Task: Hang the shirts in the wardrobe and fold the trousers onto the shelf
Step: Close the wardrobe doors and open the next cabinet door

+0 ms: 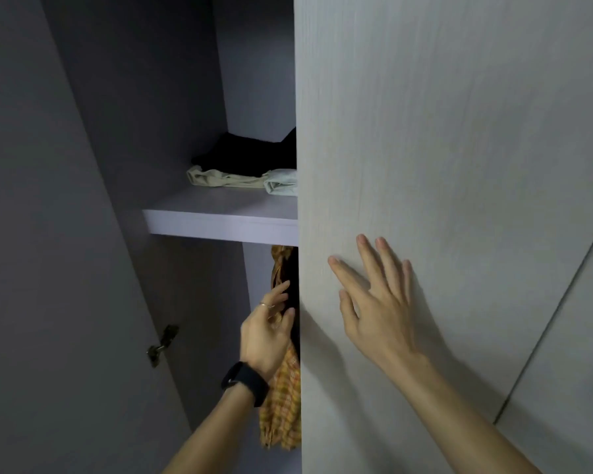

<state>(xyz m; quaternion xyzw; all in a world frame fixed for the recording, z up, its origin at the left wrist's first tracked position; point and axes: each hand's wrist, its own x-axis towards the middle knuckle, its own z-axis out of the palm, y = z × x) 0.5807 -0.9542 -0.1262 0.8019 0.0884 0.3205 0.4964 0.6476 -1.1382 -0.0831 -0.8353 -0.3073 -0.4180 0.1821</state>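
Left hand (266, 331) grips the shirt (283, 398) at the door (425, 131) edge (narrow gap), right hand (374, 302) flat, fingers spread; shelf (220, 222) front bare

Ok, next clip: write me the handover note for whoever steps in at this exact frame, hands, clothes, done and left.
Left hand: inside the wardrobe below the shelf, fingers closed on the orange checked shirt hanging there.
Right hand: open, flat against the light door, holding nothing.
On the shelf: folded black garment, beige garment, pale piece partly hidden by the door.
Done: at least one shirt appears hung, clothes shelved.
Left: cannot tell; rail and any remaining clothes are out of view.
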